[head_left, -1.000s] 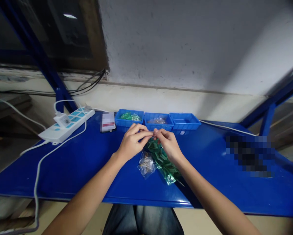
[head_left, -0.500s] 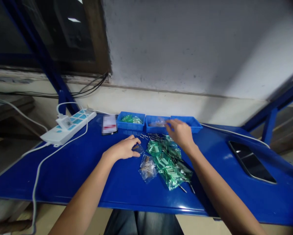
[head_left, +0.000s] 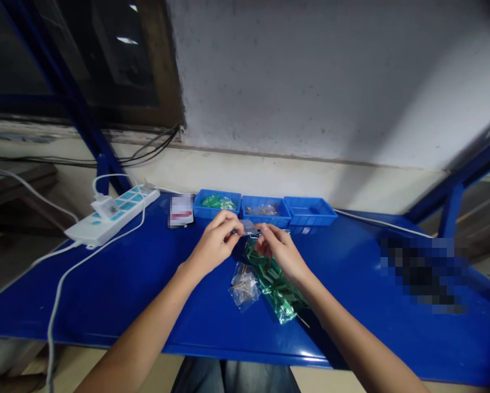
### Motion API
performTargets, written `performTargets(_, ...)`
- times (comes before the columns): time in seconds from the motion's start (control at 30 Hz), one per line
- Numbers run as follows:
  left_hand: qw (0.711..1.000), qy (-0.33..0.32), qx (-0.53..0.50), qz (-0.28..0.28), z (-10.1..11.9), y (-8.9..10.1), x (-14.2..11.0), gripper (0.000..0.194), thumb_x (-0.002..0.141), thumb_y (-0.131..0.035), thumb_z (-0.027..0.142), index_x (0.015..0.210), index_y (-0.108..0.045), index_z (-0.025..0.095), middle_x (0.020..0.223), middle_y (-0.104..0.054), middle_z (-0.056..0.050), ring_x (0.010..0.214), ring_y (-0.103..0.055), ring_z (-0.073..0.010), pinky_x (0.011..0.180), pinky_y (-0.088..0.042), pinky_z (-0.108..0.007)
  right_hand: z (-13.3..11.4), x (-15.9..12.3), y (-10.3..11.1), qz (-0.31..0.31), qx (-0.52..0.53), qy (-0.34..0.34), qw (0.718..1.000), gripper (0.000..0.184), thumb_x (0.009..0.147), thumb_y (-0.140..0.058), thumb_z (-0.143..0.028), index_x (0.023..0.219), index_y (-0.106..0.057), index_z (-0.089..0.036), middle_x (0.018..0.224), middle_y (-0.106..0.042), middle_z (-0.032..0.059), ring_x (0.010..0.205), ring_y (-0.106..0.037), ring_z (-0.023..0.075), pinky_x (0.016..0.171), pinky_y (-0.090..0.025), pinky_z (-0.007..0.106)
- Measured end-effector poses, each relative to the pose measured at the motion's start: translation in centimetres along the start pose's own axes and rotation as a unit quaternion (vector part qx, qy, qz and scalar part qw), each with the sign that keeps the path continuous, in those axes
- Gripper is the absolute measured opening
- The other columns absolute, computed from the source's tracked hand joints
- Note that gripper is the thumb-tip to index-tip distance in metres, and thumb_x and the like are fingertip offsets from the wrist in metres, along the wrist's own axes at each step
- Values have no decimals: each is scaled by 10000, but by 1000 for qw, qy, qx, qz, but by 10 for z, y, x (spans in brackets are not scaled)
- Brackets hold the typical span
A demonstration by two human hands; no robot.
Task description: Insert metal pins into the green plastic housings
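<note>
My left hand (head_left: 216,243) and my right hand (head_left: 278,248) meet above the blue table (head_left: 126,284), both pinching a small clear plastic bag (head_left: 248,228) between their fingertips. Just under them lies a pile of green packets with metal pins (head_left: 275,281). A small clear bag of brownish parts (head_left: 244,285) lies to the left of that pile. Three blue trays stand behind the hands: the left tray (head_left: 217,203) holds green parts, the middle tray (head_left: 264,210) holds clear bags, the right tray (head_left: 309,210) looks bare.
A white power strip (head_left: 112,216) with a plugged charger and white cable lies at the far left. A small card (head_left: 181,210) sits beside the left tray. A blurred dark object (head_left: 423,273) rests at the right. Blue shelf posts rise at both sides.
My right hand came back from the middle tray to the centre. My left hand lifted off the table to meet it, and both now pinch the small clear bag.
</note>
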State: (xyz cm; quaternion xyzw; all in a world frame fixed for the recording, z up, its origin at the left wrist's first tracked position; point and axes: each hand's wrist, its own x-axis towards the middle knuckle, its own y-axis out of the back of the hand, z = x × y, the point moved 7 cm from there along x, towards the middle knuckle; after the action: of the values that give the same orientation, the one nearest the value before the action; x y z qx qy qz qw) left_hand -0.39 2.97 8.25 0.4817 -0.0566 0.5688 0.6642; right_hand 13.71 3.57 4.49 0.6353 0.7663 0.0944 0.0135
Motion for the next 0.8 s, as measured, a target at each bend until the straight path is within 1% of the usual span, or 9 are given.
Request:
performTargets(0.07,1000,-20,-10,-6,6,-6,-3,162,826,-474,56,789,-561,188,1025,-459,-33,656,-487,-77,631,-453,-244,1,-2,-7,-21,58,-28,998,352,813,-518,-505,892,-591,-170,617,-554,-12,526,-499,119,505,-371,235)
performTargets(0.13,999,-25,-4,-20,9,-14,-5,182,819,-469,52,796,-588,187,1113,-417,-51,674,-490,-80,684,-471,-278,0,-3,-6,-14,67,-20,997,288,769,-590,-457,795,-581,-170,613,-536,-18,533,-481,110,518,-374,231)
performTargets(0.23,999,3,6,-32,7,-21,-7,160,815,-502,106,865,-619,204,1176,-374,-69,775,-508,-120,739,-469,-306,-7,-3,9,70,2,50,996,211,768,-598,-382,753,-589,-172,669,-549,-3,596,-490,120,563,-390,239)
performTargets(0.3,998,42,-22,-46,3,-25,-6,127,830,-531,207,918,-623,209,1112,-433,-69,812,-513,-145,730,-462,-297,-14,-6,17,125,-73,110,983,161,788,-577,-331,769,-617,-176,728,-557,12,639,-499,132,569,-391,245)
performTargets(0.37,989,101,-95,-61,-4,-28,-5,210,875,-478,336,910,-623,188,946,-521,-55,762,-514,-147,680,-447,-273,-21,-11,19,153,-135,167,965,130,804,-553,-276,797,-646,-186,757,-543,19,665,-500,141,564,-393,250)
performTargets(0.47,947,214,-234,-56,-18,-34,-8,455,925,-298,470,835,-605,146,684,-527,-18,586,-463,-115,550,-386,-234,-29,-20,15,167,-171,235,942,159,807,-520,-192,855,-671,-206,796,-521,27,693,-505,150,592,-418,271)
performTargets(0.53,922,258,-285,-41,-25,-35,-9,423,905,-349,486,823,-586,146,629,-501,9,533,-433,-98,505,-345,-214,-31,-23,11,169,-179,259,934,199,798,-501,-155,864,-679,-218,832,-508,36,732,-512,161,623,-438,290)
performTargets(0.63,935,240,-263,-14,-26,-31,-8,253,844,-516,407,835,-579,163,650,-524,23,581,-482,-104,545,-369,-210,-29,-23,7,149,-198,250,936,257,785,-477,-129,895,-686,-230,913,-478,55,807,-514,182,666,-454,318)
performTargets(0.8,987,131,-64,69,-14,-13,-6,144,850,-534,298,880,-615,183,687,-576,9,618,-511,-124,603,-401,-236,-21,-13,9,104,-166,159,968,203,793,-545,-261,934,-687,-224,1037,-457,77,911,-515,213,698,-463,336)
